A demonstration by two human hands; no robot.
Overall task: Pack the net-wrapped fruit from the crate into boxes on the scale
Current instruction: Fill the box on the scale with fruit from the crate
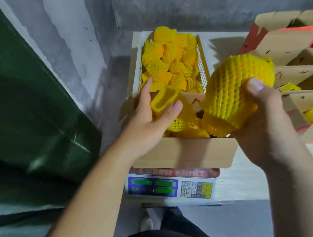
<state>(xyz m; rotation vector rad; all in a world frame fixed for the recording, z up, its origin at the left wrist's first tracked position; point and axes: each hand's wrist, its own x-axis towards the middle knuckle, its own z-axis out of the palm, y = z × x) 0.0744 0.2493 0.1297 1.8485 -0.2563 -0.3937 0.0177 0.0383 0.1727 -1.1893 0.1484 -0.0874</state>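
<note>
The person stands over a digital scale with a brown cardboard box sitting on its platform. The right hand holds 1 large fruit in yellow foam netting above the box's right side, thumb pressed on the net and fingers curled beneath, so that grip is clenched around the fruit. The left hand hovers over the box's left edge, its grip pinching an empty, squashed yellow net sleeve between thumb and fingers. Inside the box lie more yellow netted pieces, partly hidden by both hands.

Just behind the box sits a yellow plastic crate heaped with net-wrapped fruit, resting on the pale tabletop. To the right, several open cardboard boxes with red printing are stacked, and bits of yellow netting show in the lower ones. A dark green panel leans along the left, against a grey concrete wall. The scale's green readouts are too blurred to read.
</note>
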